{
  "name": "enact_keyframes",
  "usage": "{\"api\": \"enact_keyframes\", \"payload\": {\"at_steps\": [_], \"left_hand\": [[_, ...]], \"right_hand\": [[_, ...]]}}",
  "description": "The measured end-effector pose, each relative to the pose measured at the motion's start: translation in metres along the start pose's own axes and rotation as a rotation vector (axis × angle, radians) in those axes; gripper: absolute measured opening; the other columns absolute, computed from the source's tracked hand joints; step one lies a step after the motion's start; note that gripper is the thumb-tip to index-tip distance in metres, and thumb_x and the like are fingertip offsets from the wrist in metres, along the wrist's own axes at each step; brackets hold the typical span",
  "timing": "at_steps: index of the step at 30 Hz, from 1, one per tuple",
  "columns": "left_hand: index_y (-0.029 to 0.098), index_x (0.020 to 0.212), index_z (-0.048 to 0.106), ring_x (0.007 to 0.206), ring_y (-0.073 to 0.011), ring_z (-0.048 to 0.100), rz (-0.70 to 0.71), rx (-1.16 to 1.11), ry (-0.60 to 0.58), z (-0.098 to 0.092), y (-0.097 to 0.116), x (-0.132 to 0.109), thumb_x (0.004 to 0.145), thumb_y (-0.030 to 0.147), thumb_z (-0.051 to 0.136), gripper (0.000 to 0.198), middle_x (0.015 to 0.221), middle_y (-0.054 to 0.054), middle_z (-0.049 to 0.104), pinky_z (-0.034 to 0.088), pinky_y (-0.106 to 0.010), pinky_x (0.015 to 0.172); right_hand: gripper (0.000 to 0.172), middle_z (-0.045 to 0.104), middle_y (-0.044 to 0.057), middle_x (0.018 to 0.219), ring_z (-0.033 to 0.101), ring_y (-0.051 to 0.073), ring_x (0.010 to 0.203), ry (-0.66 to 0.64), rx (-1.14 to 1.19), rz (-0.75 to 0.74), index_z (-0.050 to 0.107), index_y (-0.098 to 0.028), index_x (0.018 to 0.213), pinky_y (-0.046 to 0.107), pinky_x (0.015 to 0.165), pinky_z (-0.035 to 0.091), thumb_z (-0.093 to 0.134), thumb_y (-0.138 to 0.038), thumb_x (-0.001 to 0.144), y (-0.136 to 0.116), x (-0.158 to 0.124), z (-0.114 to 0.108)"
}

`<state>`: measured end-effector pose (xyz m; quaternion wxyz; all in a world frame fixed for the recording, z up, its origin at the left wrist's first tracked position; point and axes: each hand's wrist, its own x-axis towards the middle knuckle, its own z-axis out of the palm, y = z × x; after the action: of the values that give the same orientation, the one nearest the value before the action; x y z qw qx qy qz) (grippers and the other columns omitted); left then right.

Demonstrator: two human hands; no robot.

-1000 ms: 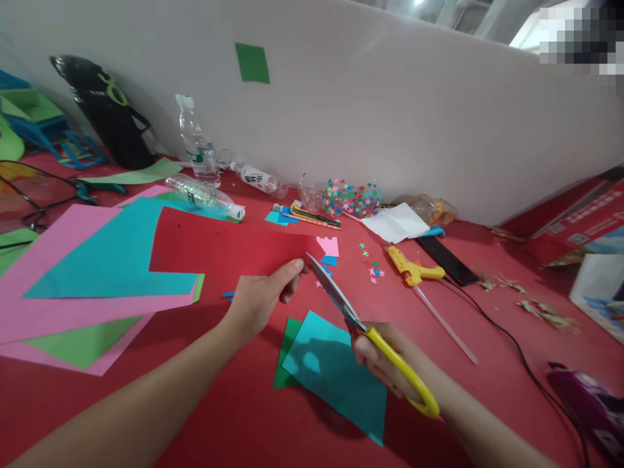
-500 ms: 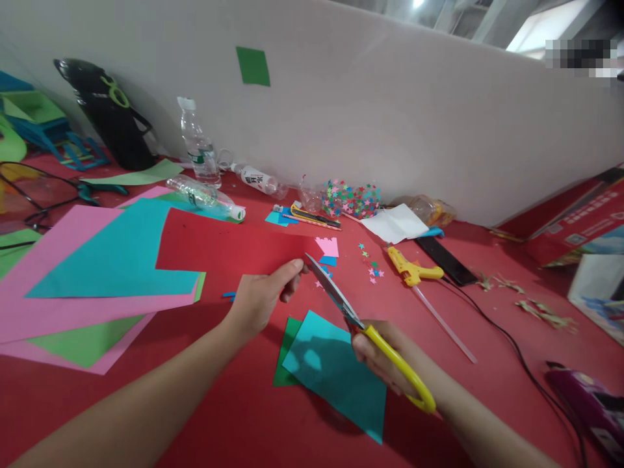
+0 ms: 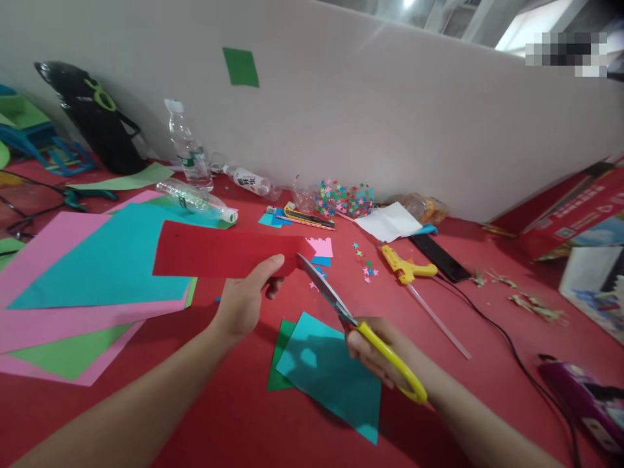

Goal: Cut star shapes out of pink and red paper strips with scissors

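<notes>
Between the thumb and fingers of my left hand (image 3: 248,292) is a strip of red paper (image 3: 209,250), held up over the table. My right hand (image 3: 377,348) grips yellow-handled scissors (image 3: 385,354). The scissor blades (image 3: 324,283) point up and left, their tips at the right part of the red paper, just right of my left thumb. Whether the blades have paper between them is hard to see. Below the hands, a turquoise paper piece (image 3: 336,377) lies partly over a dark green one (image 3: 279,364).
Pink and blue sheets (image 3: 97,260) are layered at the left. Clear bottles (image 3: 195,156) and a black flask (image 3: 97,117) stand by the wall. A star-covered bottle (image 3: 344,198), utility knife (image 3: 307,216), yellow glue gun (image 3: 407,266) with a cord, and black phone (image 3: 441,257) lie beyond my hands.
My left hand has moved slightly left and the red paper has shifted lower. A pointed red paper end now shows right of the scissor tips. The whole view has shifted a little.
</notes>
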<state>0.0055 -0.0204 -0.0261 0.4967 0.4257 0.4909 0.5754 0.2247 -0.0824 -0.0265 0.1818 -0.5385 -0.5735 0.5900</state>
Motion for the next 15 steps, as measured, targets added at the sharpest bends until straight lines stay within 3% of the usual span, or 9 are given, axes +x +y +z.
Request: {"api": "enact_keyframes", "payload": {"at_steps": [8,15], "left_hand": [[0.018,0.067,0.065,0.049,-0.0117,0.049,-0.019,-0.007,-0.101,0.012,-0.004,-0.014,0.083,0.049,0.056,0.036,0.056,0.001,0.055,0.040,-0.025,0.049],[0.019,0.067,0.059,0.048,-0.0104,0.047,-0.024,0.048,-0.163,0.014,-0.002,-0.018,0.086,0.056,0.050,0.043,0.055,0.003,0.052,0.041,-0.024,0.050]], "right_hand": [[0.048,0.035,-0.011,0.037,0.030,0.005,0.029,0.014,0.055,-0.101,0.052,-0.018,0.071,0.016,0.034,0.027,0.044,-0.064,0.083,0.003,-0.003,0.005],[0.055,0.034,-0.011,0.036,0.030,0.006,0.028,0.047,0.088,-0.056,0.049,-0.019,0.071,0.017,0.032,0.027,0.042,-0.073,0.076,0.001,-0.001,0.013]]}}
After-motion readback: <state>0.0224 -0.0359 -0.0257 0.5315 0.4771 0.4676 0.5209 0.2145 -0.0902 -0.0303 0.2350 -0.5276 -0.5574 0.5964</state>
